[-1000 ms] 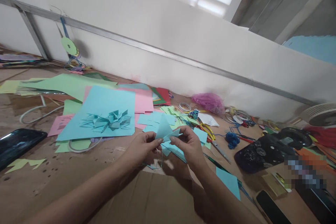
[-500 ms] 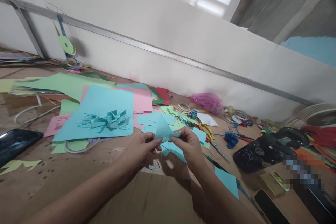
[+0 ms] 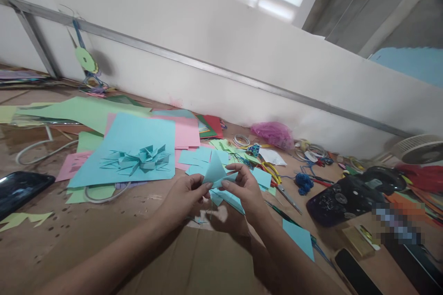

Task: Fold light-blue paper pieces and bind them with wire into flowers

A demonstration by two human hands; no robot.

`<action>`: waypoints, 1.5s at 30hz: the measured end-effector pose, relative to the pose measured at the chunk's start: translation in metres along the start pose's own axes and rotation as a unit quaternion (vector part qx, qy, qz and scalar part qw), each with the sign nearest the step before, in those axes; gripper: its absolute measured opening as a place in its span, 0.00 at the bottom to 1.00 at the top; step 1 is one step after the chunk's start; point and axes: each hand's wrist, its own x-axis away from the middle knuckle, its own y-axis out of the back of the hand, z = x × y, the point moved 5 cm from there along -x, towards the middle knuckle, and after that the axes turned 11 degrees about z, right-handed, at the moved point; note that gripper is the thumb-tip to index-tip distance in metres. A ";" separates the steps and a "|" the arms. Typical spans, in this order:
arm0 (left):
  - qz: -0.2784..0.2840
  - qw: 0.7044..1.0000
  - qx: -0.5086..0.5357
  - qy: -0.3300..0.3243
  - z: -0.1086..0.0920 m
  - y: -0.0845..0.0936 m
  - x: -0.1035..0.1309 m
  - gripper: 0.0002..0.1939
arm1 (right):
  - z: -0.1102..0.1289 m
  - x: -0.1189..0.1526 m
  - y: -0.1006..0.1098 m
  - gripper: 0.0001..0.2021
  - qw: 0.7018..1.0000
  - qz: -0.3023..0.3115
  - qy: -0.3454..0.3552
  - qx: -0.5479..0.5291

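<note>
A small piece of light-blue paper [image 3: 213,168], partly folded with a pointed flap standing up, is held between both hands above the table. My left hand [image 3: 189,192] pinches its left corner between thumb and fingers. On the other side, my right hand [image 3: 243,188] grips the right end, thumb in front and fingers behind. Below and behind the hands lie more light-blue paper pieces [image 3: 196,156]. To the left, a cluster of folded blue paper pieces [image 3: 138,160] rests on a large blue sheet [image 3: 141,129].
Yellow-handled scissors [image 3: 290,198] and a blue yarn ball [image 3: 304,183] lie to the right. A black phone [image 3: 24,189] is at far left, another dark phone [image 3: 356,272] at lower right. Pink plastic [image 3: 273,134] sits by the wall. A fan [image 3: 420,150] stands at far right.
The fingers of my right hand have lifted and shifted slightly along the paper's right end. The upright flap looks a little more curved. My left hand keeps its pinch.
</note>
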 end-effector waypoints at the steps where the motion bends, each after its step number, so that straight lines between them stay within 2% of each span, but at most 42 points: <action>1: 0.005 1.000 0.001 0.002 0.000 -0.001 0.001 0.16 | -0.001 0.000 -0.001 0.18 1.000 0.010 -0.017 0.004; 3: 0.021 1.000 0.004 0.014 0.000 -0.004 0.002 0.17 | -0.003 0.000 -0.002 0.15 0.998 0.026 -0.044 0.021; 6: 0.043 0.999 0.001 0.032 0.001 -0.007 0.001 0.18 | -0.003 -0.001 -0.001 0.14 0.998 0.026 -0.050 0.040; 10: 0.028 0.999 -0.040 -0.002 -0.001 -0.001 -0.002 0.20 | -0.003 -0.001 0.006 0.13 0.998 -0.005 -0.025 0.050; 15: 0.022 0.999 -0.034 -0.023 -0.004 0.003 -0.003 0.21 | -0.007 -0.003 0.013 0.12 0.999 -0.022 -0.005 0.031; 20: 0.031 0.998 -0.043 -0.033 -0.009 0.002 -0.001 0.15 | -0.004 -0.002 0.010 0.11 0.999 -0.018 -0.010 0.041; 26: 0.068 0.997 -0.026 -0.017 -0.008 -0.003 0.000 0.17 | 0.003 0.001 0.004 0.12 0.997 -0.017 -0.013 0.074; 29: 0.079 0.996 -0.044 -0.018 -0.006 -0.005 0.000 0.17 | 0.000 0.001 -0.001 0.12 0.997 -0.006 -0.023 0.076; 34: 0.042 0.998 -0.046 -0.020 -0.002 -0.002 0.000 0.16 | -0.005 0.002 -0.007 0.12 0.999 0.012 -0.033 0.032; 38: 0.041 0.998 -0.049 -0.028 -0.002 -0.001 0.000 0.15 | -0.005 0.002 -0.012 0.12 0.996 0.063 -0.055 0.031; 45: 0.059 0.997 -0.031 -0.028 -0.004 0.000 -0.004 0.16 | -0.009 -0.005 -0.002 0.12 0.994 0.083 -0.053 0.047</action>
